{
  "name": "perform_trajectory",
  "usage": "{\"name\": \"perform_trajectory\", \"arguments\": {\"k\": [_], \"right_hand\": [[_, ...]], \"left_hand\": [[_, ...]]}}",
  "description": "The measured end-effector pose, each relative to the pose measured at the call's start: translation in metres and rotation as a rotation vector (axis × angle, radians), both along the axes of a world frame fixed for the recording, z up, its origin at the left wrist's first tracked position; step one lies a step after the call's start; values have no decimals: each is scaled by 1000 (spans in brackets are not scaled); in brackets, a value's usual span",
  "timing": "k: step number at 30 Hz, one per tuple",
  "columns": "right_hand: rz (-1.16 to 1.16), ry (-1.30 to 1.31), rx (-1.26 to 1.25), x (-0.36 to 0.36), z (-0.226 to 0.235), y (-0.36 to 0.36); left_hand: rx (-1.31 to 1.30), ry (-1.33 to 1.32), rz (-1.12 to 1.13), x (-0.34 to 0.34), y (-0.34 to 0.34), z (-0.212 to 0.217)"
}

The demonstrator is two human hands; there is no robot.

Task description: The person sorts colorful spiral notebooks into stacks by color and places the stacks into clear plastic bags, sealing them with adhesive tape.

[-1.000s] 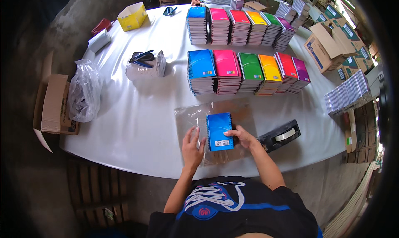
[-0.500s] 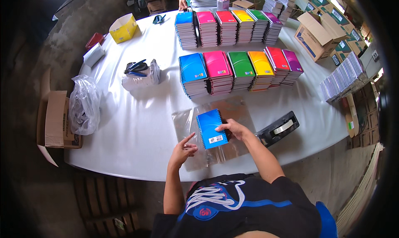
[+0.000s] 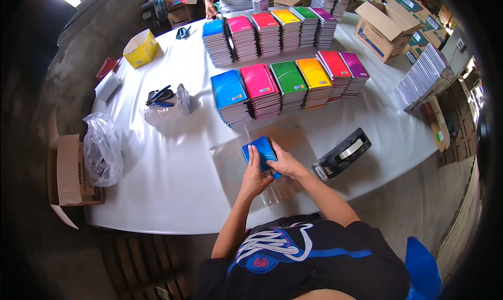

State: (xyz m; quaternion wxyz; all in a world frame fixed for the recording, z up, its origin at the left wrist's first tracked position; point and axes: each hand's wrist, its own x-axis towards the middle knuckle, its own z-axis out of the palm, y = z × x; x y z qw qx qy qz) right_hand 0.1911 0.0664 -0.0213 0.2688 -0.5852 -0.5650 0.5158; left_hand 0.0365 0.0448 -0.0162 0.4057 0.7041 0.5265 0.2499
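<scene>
A small blue spiral notebook [image 3: 263, 147] is held between both hands above clear plastic sheets [image 3: 226, 166]. My right hand [image 3: 283, 160] grips its right side, thumb over the cover. On the lower left part, my left hand [image 3: 254, 177] has its fingers laid along the cover; its thumb side is partly hidden. Whether one or several notebooks are in the grip, I cannot tell. Just beyond are stacks of spiral notebooks: blue [image 3: 229, 90], pink [image 3: 259, 82], green [image 3: 288, 78], yellow [image 3: 313, 74], red [image 3: 334, 64] and purple [image 3: 353, 67].
A black tape dispenser [image 3: 343, 154] stands to the right. A second row of notebook stacks [image 3: 266, 30] lies farther back, near another person's hands [image 3: 211, 11]. Leftward are a wrapped bundle with tools on top [image 3: 166, 109], a plastic bag [image 3: 103, 151], a yellow box [image 3: 140, 48] and an open carton [image 3: 69, 164].
My left hand has moved right and up onto the notebook, its pointing finger now laid on the cover. My right hand still holds it. The whole view has shifted slightly.
</scene>
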Motion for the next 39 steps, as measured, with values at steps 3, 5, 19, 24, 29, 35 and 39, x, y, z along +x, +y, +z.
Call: {"name": "perform_trajectory", "arguments": {"k": [3, 5, 19, 24, 29, 35, 39], "right_hand": [[-10, -166, -4, -7, -12, -4], [-36, -185, 5, -12, -18, -3], [-38, -205, 65, -14, -7, -9], [-315, 130, 31, -1, -34, -24], [-420, -948, 113, -4, -49, -99], [-633, -527, 303, -4, -50, -93], [-595, -837, 87, 7, -47, -98]], "left_hand": [[140, 91, -48, 8, 1, -5], [155, -44, -64, 11, -1, -9], [318, 327, -136, -37, -5, 10], [381, 570, -242, -33, 4, 19], [357, 670, -357, -14, 7, 32], [471, 715, -366, -12, 11, 18], [413, 727, -415, -11, 16, 15]]}}
